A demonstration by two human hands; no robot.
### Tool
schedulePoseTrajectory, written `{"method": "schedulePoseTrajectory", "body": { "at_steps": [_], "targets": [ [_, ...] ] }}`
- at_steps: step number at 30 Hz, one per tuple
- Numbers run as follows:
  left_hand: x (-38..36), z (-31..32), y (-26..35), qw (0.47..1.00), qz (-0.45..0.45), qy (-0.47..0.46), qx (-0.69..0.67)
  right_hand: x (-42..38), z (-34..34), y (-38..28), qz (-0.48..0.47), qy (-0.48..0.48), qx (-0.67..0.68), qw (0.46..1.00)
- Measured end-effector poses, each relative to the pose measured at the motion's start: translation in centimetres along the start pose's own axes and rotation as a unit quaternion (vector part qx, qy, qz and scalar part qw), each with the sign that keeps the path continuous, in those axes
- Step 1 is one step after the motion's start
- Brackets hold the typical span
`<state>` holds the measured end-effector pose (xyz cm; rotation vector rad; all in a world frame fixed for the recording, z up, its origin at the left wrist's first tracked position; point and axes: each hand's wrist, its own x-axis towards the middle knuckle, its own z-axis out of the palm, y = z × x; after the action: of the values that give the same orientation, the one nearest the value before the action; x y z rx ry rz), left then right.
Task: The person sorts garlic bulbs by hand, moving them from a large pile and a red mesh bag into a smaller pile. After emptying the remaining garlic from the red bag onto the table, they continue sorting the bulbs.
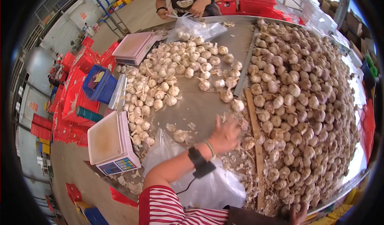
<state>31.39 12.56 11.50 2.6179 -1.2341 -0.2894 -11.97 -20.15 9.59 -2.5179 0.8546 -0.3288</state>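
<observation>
My left hand [226, 136] is over the metal table, just left of a wooden strip [256, 153]. Motion smears its fingers, so I cannot see whether it holds anything. A garlic bulb [237, 105] lies just above it, and a clear plastic bag [216, 185] spreads under my left forearm. At the bottom edge, my right hand [298, 215] is by the near end of a large heap of garlic bulbs [308, 117]; most of its fingers are hidden. Paler garlic bulbs [160, 81] are gathered left of the middle.
A pink-and-white scale [106, 141] stands at the left edge, and a second scale [134, 49] farther back. A blue basket [100, 85] sits beside red crates [72, 105]. Across the table, a co-worker's hands [198, 7] are at a plastic bag [196, 27]. Loose skins [240, 165] litter the surface.
</observation>
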Motion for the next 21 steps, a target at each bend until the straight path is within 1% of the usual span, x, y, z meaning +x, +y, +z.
{"method": "schedulePoseTrajectory", "body": {
  "at_steps": [1, 2, 3, 5, 6, 7, 8, 9, 10, 12, 13, 14, 15, 16, 17, 18, 19, 20, 21],
  "targets": [
    [-1.5, 1.0, 2.1, 1.0, 0.011, -0.007, -0.002, -0.3, 0.2, 0.8, -0.01, 0.017, -0.013, 1.0],
    [-2.6, 2.2, 4.2, 0.997, 0.049, 0.014, -0.052, -0.9, 0.0, 1.2, -0.014, 0.037, -0.03, 0.999],
    [-3.0, 3.3, 6.3, 0.989, 0.096, 0.031, -0.108, -0.4, -0.5, -1.2, 0.035, 0.033, 0.046, 0.998],
    [-3.7, 6.0, 8.4, 0.986, 0.101, 0.075, -0.111, 0.1, -1.2, -3.0, 0.023, 0.032, 0.044, 0.998],
    [-4.1, 5.5, 10.3, 0.991, 0.092, 0.037, -0.087, -0.2, -1.3, -2.8, 0.009, 0.045, 0.025, 0.999],
    [-4.0, 4.5, 11.8, 0.995, 0.086, 0.008, -0.05, -0.2, -2.3, -3.2, 0.012, 0.027, 0.038, 0.999],
    [-4.2, 4.7, 12.9, 0.995, 0.072, 0.007, -0.072, -0.2, -2.5, -3.4, 0.015, 0.056, 0.098, 0.993],
    [-4.3, 5.0, 13.8, 0.995, 0.047, 0.011, -0.087, -0.9, -2.4, -2.7, 0.011, 0.079, 0.112, 0.99],
    [-3.8, 5.4, 14.3, 0.994, 0.069, 0.005, -0.085, -0.8, -2.1, -1.5, -0.01, 0.102, 0.133, 0.986],
    [-3.5, 5.7, 15.5, 0.986, 0.043, 0.112, -0.116, -1.5, -1.5, 0.4, 0.04, 0.098, 0.321, 0.941],
    [-3.3, 5.4, 16.6, 0.987, 0.048, 0.109, -0.111, -1.9, -2.7, -0.1, 0.114, 0.079, 0.44, 0.887],
    [-2.6, 5.0, 17.8, 0.978, 0.033, 0.126, -0.162, -2.2, -3.3, 0.6, 0.124, 0.087, 0.49, 0.859],
    [-1.7, 4.5, 19.4, 0.967, 0.018, 0.144, -0.211, -2.8, -4.1, 1.3, 0.154, 0.104, 0.559, 0.808],
    [-0.9, 4.4, 20.9, 0.968, 0.023, 0.14, -0.209, -3.4, -5.1, 2.1, 0.183, 0.121, 0.623, 0.751],
    [0.0, 4.4, 22.5, 0.963, 0.055, 0.147, -0.221, -3.9, -6.3, 2.6, 0.201, 0.133, 0.646, 0.724],
    [1.1, 4.5, 24.1, 0.956, 0.087, 0.156, -0.233, -4.7, -6.9, 4.4, 0.244, 0.155, 0.62, 0.729],
    [2.3, 4.8, 25.6, 0.955, 0.105, 0.165, -0.221, -5.6, -6.9, 7.4, 0.283, 0.185, 0.61, 0.717],
    [3.7, 5.1, 26.7, 0.955, 0.123, 0.175, -0.207, -6.2, -7.2, 10.3, 0.321, 0.215, 0.582, 0.715],
    [5.3, 5.4, 27.4, 0.958, 0.13, 0.173, -0.186, -6.6, -8.2, 12.8, 0.338, 0.233, 0.541, 0.734]
  ]
}}
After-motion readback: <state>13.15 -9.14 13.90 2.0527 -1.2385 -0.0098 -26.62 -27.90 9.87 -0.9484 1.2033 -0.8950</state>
